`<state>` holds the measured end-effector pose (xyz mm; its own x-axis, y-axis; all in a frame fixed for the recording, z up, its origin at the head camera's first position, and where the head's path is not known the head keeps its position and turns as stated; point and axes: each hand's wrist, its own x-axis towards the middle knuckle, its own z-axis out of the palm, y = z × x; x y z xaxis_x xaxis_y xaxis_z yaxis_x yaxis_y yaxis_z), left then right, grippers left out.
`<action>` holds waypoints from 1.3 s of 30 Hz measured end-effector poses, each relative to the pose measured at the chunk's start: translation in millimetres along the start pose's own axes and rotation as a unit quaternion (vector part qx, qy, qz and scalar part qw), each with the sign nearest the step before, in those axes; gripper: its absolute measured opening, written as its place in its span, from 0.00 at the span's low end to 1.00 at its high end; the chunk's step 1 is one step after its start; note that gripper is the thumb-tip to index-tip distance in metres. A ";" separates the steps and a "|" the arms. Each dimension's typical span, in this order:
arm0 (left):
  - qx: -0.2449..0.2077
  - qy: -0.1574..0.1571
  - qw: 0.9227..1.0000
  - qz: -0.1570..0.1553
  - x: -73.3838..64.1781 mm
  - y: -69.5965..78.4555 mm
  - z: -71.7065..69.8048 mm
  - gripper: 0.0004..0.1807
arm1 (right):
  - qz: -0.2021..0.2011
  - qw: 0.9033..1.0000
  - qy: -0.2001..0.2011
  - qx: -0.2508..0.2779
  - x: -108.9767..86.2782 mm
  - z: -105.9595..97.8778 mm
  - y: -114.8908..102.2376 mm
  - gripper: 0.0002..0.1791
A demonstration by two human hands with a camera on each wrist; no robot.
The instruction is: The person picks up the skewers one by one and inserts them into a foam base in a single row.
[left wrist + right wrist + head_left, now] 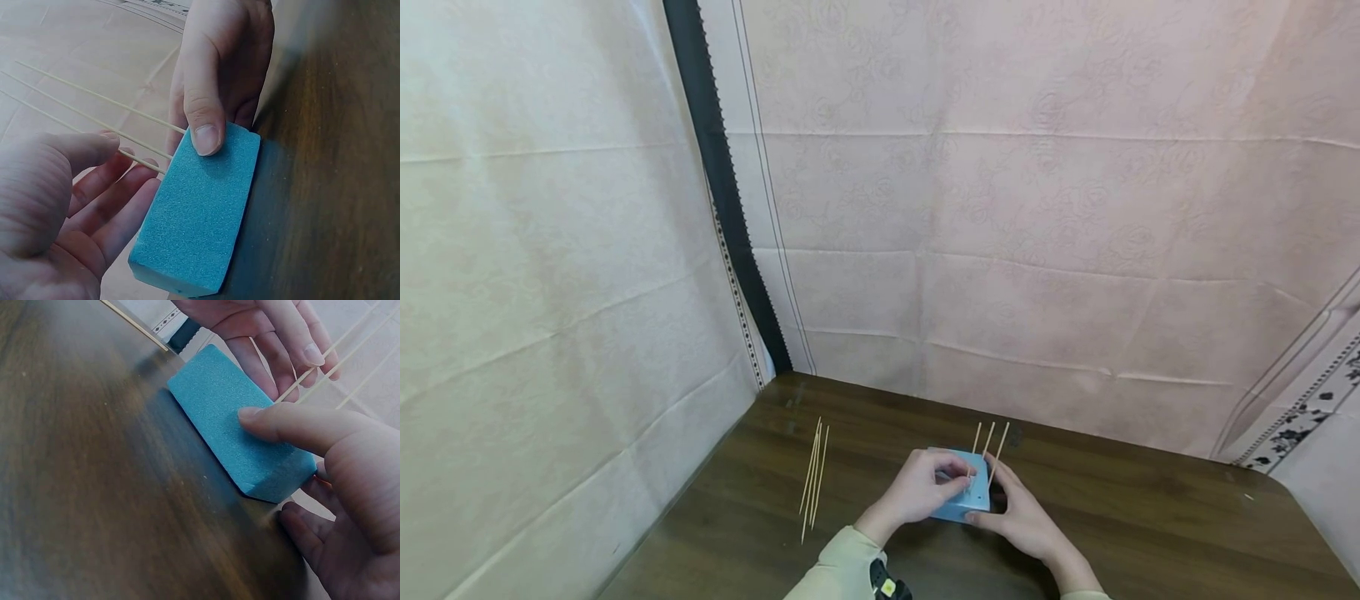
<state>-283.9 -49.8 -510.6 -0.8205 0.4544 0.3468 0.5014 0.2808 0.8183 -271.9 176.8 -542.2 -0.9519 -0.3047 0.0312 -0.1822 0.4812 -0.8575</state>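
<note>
A light blue foam block (194, 215) rests on the table, with three thin wooden skewers standing in its top face. My right hand (1028, 523) holds the block at its right end, thumb pressed on the near side and fingers behind. Over the block, my left hand (919, 485) pinches the leftmost skewer (977, 438) low down between thumb and forefinger, close to the foam. The middle skewer (988, 438) and the right skewer (1002, 443) stand beside it, untouched by the left fingertips. The lower ends of the skewers are hidden in the block.
Several loose skewers (814, 477) lie in a narrow bunch on the brown wooden table (1150, 517), left of the block. Pale patterned cloth (1037, 250) hangs behind the table's far edge and along the left side. A small white speck (1248, 497) lies at the right.
</note>
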 end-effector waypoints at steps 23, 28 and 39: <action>0.001 0.022 1.000 0.006 1.4 2.2 -1.7 0.07 | 0.001 1.000 0.006 -0.008 -0.3 0.5 -2.5 0.61; -0.002 0.024 1.000 0.000 0.9 3.2 -1.1 0.06 | -0.001 1.000 0.007 -0.007 0.0 1.0 -1.3 0.61; -0.001 0.029 1.000 -0.001 0.0 4.7 -0.2 0.07 | -0.006 1.000 0.004 -0.006 0.0 1.0 0.0 0.61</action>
<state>-281.6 -48.7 -506.6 -0.8358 0.4041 0.3716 0.4997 0.2796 0.8198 -271.7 176.0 -542.7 -0.9518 -0.3034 0.0455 -0.1962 0.4878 -0.8506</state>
